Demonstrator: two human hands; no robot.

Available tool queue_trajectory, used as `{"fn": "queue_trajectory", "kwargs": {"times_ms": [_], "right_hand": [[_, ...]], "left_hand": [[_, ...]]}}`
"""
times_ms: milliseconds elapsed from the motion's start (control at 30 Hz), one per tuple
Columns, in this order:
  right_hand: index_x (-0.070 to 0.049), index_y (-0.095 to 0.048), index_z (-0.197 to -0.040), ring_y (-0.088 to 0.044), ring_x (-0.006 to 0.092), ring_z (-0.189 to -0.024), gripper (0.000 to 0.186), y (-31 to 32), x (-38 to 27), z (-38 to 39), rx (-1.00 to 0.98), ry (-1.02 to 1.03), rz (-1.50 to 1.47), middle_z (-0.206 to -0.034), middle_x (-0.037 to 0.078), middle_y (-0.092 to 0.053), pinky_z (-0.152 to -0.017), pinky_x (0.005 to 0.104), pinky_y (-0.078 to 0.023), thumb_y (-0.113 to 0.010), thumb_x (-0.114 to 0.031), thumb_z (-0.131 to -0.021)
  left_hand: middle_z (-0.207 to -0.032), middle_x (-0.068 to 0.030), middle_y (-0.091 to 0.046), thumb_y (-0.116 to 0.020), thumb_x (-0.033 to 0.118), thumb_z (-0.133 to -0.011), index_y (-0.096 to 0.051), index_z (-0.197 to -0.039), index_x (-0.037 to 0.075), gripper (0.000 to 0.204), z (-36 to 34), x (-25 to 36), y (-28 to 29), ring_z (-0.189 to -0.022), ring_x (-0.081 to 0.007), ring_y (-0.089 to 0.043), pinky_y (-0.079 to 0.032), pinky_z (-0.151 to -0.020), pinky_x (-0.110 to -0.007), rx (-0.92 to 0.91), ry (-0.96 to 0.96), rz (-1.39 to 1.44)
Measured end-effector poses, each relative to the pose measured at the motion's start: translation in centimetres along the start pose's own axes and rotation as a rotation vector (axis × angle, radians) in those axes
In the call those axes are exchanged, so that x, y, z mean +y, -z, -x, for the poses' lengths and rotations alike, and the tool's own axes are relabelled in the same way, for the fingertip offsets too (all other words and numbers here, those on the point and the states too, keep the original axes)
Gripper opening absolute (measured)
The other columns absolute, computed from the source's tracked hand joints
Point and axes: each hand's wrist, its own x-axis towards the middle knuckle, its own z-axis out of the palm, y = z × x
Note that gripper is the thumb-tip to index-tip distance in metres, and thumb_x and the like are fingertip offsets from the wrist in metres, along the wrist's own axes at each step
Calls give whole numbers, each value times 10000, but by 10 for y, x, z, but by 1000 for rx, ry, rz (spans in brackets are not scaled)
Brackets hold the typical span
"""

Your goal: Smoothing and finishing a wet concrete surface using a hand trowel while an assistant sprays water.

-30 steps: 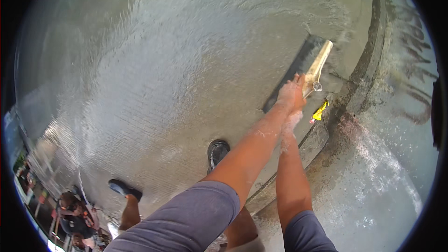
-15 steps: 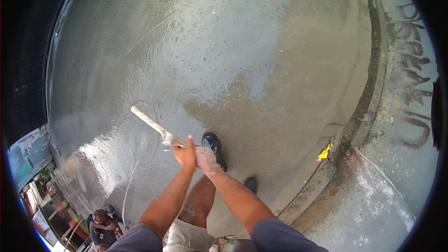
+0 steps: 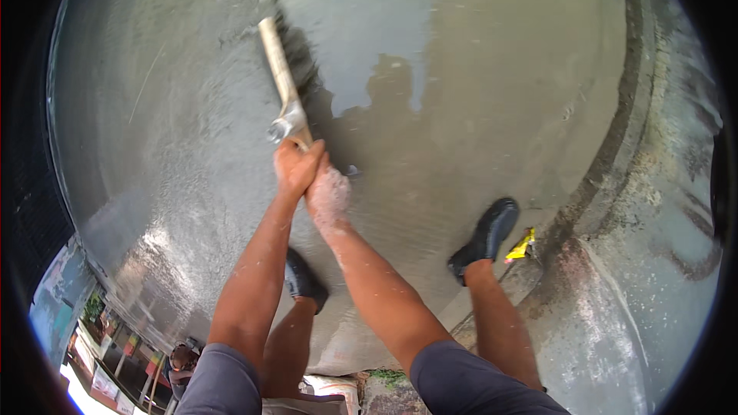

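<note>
A pale, stick-like tool (image 3: 277,61) slants up and away from me, with a shiny grey rounded part (image 3: 287,124) just beyond my fingers; its exact kind I cannot make out. My left hand (image 3: 295,169) is wrapped round its near end. Close against it, my right hand (image 3: 329,190), smeared with pale grey matter, is closed on the same end, its fingers mostly hidden. The tool's far tip lies over wet grey ground (image 3: 192,123), beside a dark, rippled patch (image 3: 304,65). Whether it touches the surface I cannot tell.
My dark shoes (image 3: 306,280) (image 3: 486,240) stand apart on the ground. A yellow wrapper (image 3: 521,246) lies near the right shoe, by a raised edge (image 3: 607,207) and a painted grey wall (image 3: 653,300). Another person (image 3: 183,360) is at the lower left, near cluttered shelves (image 3: 115,369).
Both hands have swung the tool forward and it points more straight ahead. My feet have moved wider apart, the right one out beside the yellow wrapper. The dark patch by the tip is new.
</note>
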Motion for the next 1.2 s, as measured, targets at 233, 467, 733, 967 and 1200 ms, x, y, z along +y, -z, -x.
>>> {"fn": "queue_trajectory", "kwargs": {"times_ms": [233,467,733,967,1200], "right_hand": [[-30,-575,-874,-629,350,-685,230,286,148,-80,440,-214,-44,-697,166,-633,-621,434,-493,-644,-202,-738],[-63,-598,-748,-588,222,-539,127,404,327,-42,740,-232,1312,-622,75,-581,-483,330,-474,-619,-187,-728],[-68,-582,-974,-606,166,-639,234,348,212,59,72,-147,124,-765,62,-636,-563,342,-488,-640,-143,-760],[-26,-466,-1223,-611,281,-943,547,228,-56,94,-530,182,-14,-1059,180,-605,-780,360,-491,-684,-223,-762],[46,-512,-1144,-604,216,-938,365,275,-100,91,-344,-25,113,-1031,192,-609,-811,321,-482,-610,-87,-819]], "left_hand": [[-1043,-247,-584,-671,232,-601,-305,-1323,-20,848,65,290,-228,-846,-373,-616,-492,-769,-424,-275,-445,-168],[-1039,-238,-590,-660,241,-630,-319,-1328,7,812,168,407,-380,-921,-349,-602,-481,-835,-393,-704,-662,-106],[-1145,-253,-505,-581,116,-688,-274,-1331,-2,722,219,293,-205,-1001,-379,-535,-434,-867,-426,-385,142,323],[-812,-160,-609,-618,119,-696,-539,-971,-46,330,122,-17,102,-724,-239,-603,-486,-655,-370,425,413,448],[-918,-140,-597,-604,73,-719,-517,-1047,-50,360,76,-302,259,-827,-224,-583,-466,-730,-338,631,635,571]]}}
